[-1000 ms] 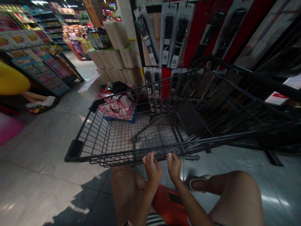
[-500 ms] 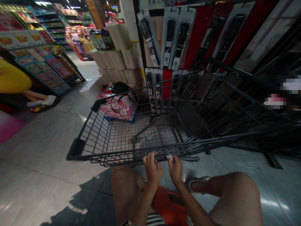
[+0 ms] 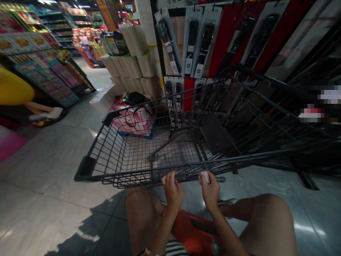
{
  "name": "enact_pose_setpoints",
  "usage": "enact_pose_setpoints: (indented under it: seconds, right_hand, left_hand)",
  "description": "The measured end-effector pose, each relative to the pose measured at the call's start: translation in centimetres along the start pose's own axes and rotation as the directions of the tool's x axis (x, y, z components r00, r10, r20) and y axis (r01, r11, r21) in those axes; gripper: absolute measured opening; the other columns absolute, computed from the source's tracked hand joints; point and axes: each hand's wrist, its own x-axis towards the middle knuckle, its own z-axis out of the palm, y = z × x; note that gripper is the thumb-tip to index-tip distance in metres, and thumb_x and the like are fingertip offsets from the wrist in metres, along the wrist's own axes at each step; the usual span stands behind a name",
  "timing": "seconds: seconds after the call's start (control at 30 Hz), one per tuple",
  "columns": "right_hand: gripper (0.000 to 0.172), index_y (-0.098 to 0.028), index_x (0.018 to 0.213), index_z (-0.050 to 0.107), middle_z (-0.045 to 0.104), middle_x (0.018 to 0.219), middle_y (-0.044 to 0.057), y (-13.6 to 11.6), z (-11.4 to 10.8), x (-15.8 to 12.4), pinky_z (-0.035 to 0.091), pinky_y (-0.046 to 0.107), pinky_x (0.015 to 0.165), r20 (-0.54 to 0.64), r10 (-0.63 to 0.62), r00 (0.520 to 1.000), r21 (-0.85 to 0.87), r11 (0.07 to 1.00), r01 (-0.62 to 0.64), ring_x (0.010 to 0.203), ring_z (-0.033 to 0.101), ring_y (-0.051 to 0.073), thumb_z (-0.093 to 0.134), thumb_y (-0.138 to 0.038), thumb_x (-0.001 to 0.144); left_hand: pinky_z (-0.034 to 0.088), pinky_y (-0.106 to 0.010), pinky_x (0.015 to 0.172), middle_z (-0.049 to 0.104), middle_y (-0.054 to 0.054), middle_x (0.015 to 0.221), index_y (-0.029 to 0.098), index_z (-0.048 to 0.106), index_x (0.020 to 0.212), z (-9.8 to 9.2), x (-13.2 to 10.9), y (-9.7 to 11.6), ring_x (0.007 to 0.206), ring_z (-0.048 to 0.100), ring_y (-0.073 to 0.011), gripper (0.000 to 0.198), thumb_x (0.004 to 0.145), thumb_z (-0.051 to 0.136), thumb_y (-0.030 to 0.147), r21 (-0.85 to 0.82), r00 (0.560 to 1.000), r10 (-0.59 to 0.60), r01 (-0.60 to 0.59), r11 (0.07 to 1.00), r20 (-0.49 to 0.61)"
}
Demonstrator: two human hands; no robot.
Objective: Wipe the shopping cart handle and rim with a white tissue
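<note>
Wire mesh of a dark shopping cart (image 3: 85, 168) spans the middle of the view. At the near side of its basket, my left hand (image 3: 173, 191) has its fingers curled on the wire rail. Just to the right, my right hand (image 3: 211, 191) is closed on a small white wipe (image 3: 205, 177), pinched against the same rail. Whether it is paper or cloth I cannot tell. The fingertips of my left hand are partly hidden.
Behind the cart hang packaged watch straps or similar black items (image 3: 192, 42) on a rack. Paper rolls (image 3: 133, 67) and a pink bag (image 3: 135, 121) stand beyond the basket. An orange-red object (image 3: 191, 231) is between my legs. Shelves line the left.
My right hand has moved to the right along the rail with the white wipe, which shows more now. My left hand has stayed in place.
</note>
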Motion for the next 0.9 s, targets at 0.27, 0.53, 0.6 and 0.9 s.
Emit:
enact_pose_setpoints:
  seconds: [0.27, 0.53, 0.6, 0.9]
  right_hand:
    - [0.042, -0.016, 0.095, 0.056, 0.064, 0.080, 0.005, -0.1, 0.6, 0.3, 0.047, 0.027, 0.063, -0.032, 0.039, 0.999, 0.100, 0.994, -0.036, 0.069, 0.059, 0.018, 0.060, -0.051, 0.074]
    - [0.032, -0.016, 0.081, 0.062, 0.063, 0.071, 0.004, 0.0, 0.9, 0.5, 0.043, 0.028, 0.064, -0.068, 0.038, 0.997, 0.074, 0.997, -0.032, 0.066, 0.054, 0.018, 0.058, -0.047, 0.073]
    - [0.032, -0.016, 0.078, 0.063, 0.062, 0.069, 0.003, -0.2, 0.9, 0.6, 0.042, 0.027, 0.063, -0.059, 0.023, 0.998, 0.065, 0.998, -0.019, 0.064, 0.053, 0.017, 0.057, -0.047, 0.074]
    - [0.038, -0.015, 0.073, 0.063, 0.062, 0.063, 0.004, 1.7, 2.4, 0.5, 0.041, 0.026, 0.057, -0.034, -0.008, 0.999, 0.034, 0.999, 0.009, 0.058, 0.052, 0.016, 0.056, -0.053, 0.074]
  left_hand:
    - [0.050, -0.038, 0.078, 0.060, -0.008, 0.101, 0.019, 0.052, 0.112, 0.1, -0.1, -0.1, 0.098, 0.050, -0.0218, 0.040, 0.077, 0.040, 0.005, -0.021, 1.000, -0.001, 0.001, 1.000, 0.000]
    - [0.049, -0.038, 0.080, 0.059, -0.008, 0.101, 0.019, 0.051, 0.113, 0.3, -0.1, -0.1, 0.098, 0.050, -0.0219, 0.040, 0.076, 0.041, 0.004, -0.035, 1.000, -0.013, 0.012, 0.999, -0.012]
    - [0.049, -0.038, 0.080, 0.059, -0.008, 0.101, 0.018, 0.050, 0.113, 0.3, -0.1, -0.1, 0.098, 0.049, -0.0218, 0.041, 0.076, 0.041, 0.004, -0.038, 1.000, -0.015, 0.014, 0.999, -0.014]
    - [0.050, -0.040, 0.080, 0.059, -0.009, 0.102, 0.018, 0.053, 0.111, 0.2, -0.1, -0.2, 0.099, 0.050, -0.0222, 0.039, 0.076, 0.042, 0.005, -0.052, 0.999, -0.042, 0.042, 0.998, 0.016]
